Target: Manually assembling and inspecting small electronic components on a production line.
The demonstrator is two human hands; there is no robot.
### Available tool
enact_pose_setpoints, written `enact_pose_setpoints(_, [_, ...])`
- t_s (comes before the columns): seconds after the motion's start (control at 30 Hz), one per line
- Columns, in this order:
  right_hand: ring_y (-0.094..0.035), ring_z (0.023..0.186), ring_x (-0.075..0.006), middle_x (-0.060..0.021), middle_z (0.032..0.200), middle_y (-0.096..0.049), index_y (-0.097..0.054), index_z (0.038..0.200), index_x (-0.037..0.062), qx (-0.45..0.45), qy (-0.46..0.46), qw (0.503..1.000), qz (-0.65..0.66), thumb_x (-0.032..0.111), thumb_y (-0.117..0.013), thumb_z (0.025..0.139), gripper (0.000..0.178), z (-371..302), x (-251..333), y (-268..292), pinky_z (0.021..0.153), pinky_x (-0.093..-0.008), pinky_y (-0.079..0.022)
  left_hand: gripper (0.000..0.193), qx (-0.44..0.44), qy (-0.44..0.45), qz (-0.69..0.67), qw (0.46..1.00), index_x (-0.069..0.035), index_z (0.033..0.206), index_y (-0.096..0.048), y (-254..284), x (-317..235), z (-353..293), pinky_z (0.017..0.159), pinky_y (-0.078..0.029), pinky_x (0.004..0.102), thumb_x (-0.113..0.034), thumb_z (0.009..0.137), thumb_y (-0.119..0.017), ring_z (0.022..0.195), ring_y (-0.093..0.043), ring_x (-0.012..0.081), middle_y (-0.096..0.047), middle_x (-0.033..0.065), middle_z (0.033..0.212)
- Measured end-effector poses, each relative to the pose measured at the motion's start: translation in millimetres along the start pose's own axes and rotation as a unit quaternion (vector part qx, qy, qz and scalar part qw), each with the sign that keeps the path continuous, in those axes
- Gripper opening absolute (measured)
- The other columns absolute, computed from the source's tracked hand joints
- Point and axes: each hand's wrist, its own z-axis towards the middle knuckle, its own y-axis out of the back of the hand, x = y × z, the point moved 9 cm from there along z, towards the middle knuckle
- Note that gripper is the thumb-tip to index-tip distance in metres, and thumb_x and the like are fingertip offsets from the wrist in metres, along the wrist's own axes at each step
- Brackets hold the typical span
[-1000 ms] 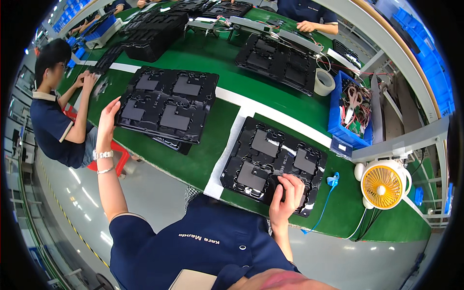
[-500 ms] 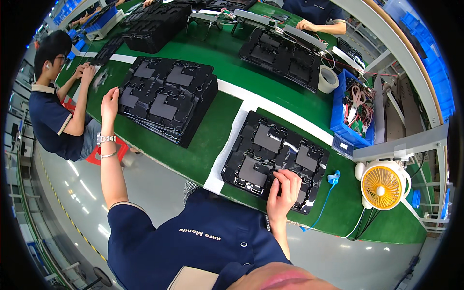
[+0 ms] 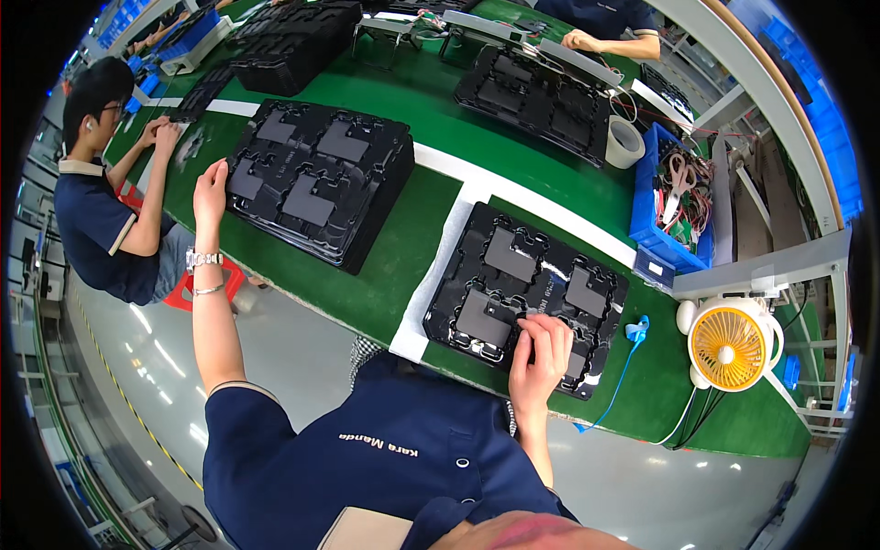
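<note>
My left hand (image 3: 210,192) is beside the left edge of a stack of black plastic trays (image 3: 365,213). Its fingers are pressed together; I cannot tell whether they grip the tray's edge. Flat dark-grey L-shaped pieces (image 3: 344,142) fill the pockets of the top tray. In front of me lies another black tray (image 3: 446,307), holding similar grey pieces (image 3: 483,317). Over its front part is my right hand (image 3: 543,356), with curled fingers whose tips touch down near the middle pockets. What those fingertips hold, if anything, is hidden.
A white strip (image 3: 412,341) runs under the near tray's left side. To the right are a yellow-and-white fan (image 3: 726,354), a blue cord (image 3: 632,332) and a blue bin (image 3: 647,215) with scissors and wires. A tape roll (image 3: 625,144) stands behind. A co-worker (image 3: 108,229) sits left.
The top tray of the left stack sits flatter on those below than before. Both hands keep nearly the same places, and the view has shifted slightly.
</note>
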Motion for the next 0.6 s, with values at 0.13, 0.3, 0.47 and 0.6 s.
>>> enact_pose_setpoints(0.13, [-0.060, 0.100, -0.0330, -0.0124, 0.102, -0.065, -0.068, 0.096, 0.0006, 0.000, -0.001, 1.000, -0.001, -0.006, -0.063, 0.082, 0.016, -1, 0, 0, 0.090, -0.0429, -0.047, 0.041, 0.003, -0.002, 0.002, 1.000, -0.008, 0.123, -0.069, -1, -1, 1, 0.088, -0.051, 0.0350, -0.039, 0.100, -0.055, 0.101, -0.070, 0.0286, -0.073, 0.0183, 0.107])
enact_pose_setpoints(0.3, [-0.060, 0.099, -0.0327, -0.0118, 0.101, -0.066, -0.067, 0.095, 0.0010, 0.001, 0.000, 1.000, -0.001, -0.005, -0.063, 0.082, 0.015, -1, 1, 0, 0.090, -0.0428, -0.047, 0.040, 0.006, -0.002, -0.004, 1.000, -0.008, 0.123, -0.069, 0, -8, -1, 0.088, -0.051, 0.0351, -0.037, 0.100, -0.056, 0.099, -0.070, 0.0280, -0.073, 0.0185, 0.105])
enact_pose_setpoints(0.47, [-0.060, 0.098, -0.0322, -0.0116, 0.100, -0.066, -0.067, 0.096, 0.0013, 0.004, 0.000, 1.000, -0.004, -0.005, -0.063, 0.082, 0.015, -2, 0, -1, 0.090, -0.0429, -0.047, 0.040, -0.003, -0.007, -0.003, 1.000, -0.008, 0.124, -0.069, 1, -9, -3, 0.088, -0.051, 0.0348, -0.036, 0.101, -0.055, 0.099, -0.070, 0.0277, -0.073, 0.0186, 0.105])
enact_pose_setpoints(0.6, [-0.060, 0.098, -0.0323, -0.0115, 0.100, -0.066, -0.067, 0.096, 0.0014, 0.006, -0.001, 1.000, 0.000, -0.005, -0.063, 0.083, 0.015, -1, 1, -1, 0.090, -0.0431, -0.047, 0.041, 0.003, -0.011, -0.009, 1.000, -0.008, 0.125, -0.068, -1, -8, -1, 0.089, -0.050, 0.0350, -0.037, 0.101, -0.054, 0.100, -0.070, 0.0282, -0.073, 0.0187, 0.107])
